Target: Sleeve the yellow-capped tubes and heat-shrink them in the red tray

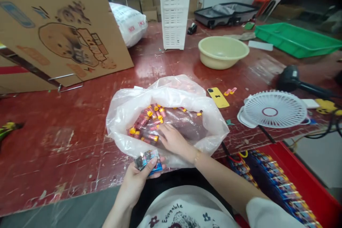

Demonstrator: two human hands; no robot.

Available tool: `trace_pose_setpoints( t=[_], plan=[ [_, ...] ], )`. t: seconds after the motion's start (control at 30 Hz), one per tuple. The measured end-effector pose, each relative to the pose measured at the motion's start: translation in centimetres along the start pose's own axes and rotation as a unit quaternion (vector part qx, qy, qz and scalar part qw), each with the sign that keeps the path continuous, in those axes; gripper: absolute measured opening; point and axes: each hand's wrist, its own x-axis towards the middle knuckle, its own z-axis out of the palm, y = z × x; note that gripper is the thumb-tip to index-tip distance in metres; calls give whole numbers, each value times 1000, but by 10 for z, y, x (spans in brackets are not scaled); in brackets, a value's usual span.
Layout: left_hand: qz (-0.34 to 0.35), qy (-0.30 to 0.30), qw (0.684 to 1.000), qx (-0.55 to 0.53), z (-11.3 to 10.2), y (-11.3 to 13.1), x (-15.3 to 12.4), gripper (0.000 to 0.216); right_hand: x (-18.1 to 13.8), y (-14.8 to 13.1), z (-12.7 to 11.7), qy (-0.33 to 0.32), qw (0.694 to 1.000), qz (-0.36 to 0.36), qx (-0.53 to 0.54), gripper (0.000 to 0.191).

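A small, shiny packet (148, 160) with blue and dark print lies in my left hand (139, 176), the thumb pressed over it. It may be several packets stacked; I cannot tell. Just beyond it, on the tabletop, a clear plastic bag (123, 99) stands with its mouth wide and its rim rolled out. Inside, mostly on the left, are many small pink tubes (143, 123) with yellow caps. My right hand (173, 139) reaches into the bag over the front rim, fingers stretched out, the tips at the nearest tubes. Whether they touch a tube is unclear.
Behind the bag are a pale yellow basin (223, 58) and a white basket tower (174, 25). A cardboard box (64, 32) fills the left. On the right lie a yellow phone (218, 97), a white fan (275, 109) and a green tray (296, 39). Below, a red bin (301, 174) holds rows of packets.
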Motion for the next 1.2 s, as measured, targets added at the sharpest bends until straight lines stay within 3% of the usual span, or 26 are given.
trace_pose_setpoints(
  t=[0.1,0.2,0.4,0.53,0.6,0.7,0.8,0.9,1.07,1.13,1.2],
  plan=[
    [8,-14,1000,-12,3,-2,2,47,39,11,26,-49,999,-1,-18,30],
    [33,-11,999,-25,8,-2,6,40,40,21,25,-47,999,15,0,27],
    [93,-41,995,-21,23,0,14,27,-6,28,-41,8,990,58,129,20],
    [75,-63,995,-2,36,3,17,24,-25,10,-85,134,938,87,306,31],
    [77,-73,994,13,41,4,18,24,-28,-3,-99,153,940,62,298,28],
    [94,-80,991,51,45,4,21,25,-27,-20,-111,127,966,7,227,19],
    [102,-82,988,86,46,4,23,23,-23,-28,-113,67,979,-21,190,13],
    [89,-91,988,85,46,5,22,25,-20,-23,-107,37,967,20,252,17],
    [20,-116,992,-36,53,6,19,35,-27,-6,-86,22,928,115,353,27],
    [-11,-126,988,-84,57,6,20,42,-36,-6,-79,12,930,111,350,33],
    [-34,-131,983,-124,61,7,23,45,-48,-11,-74,-20,934,90,344,51]
  ],
)
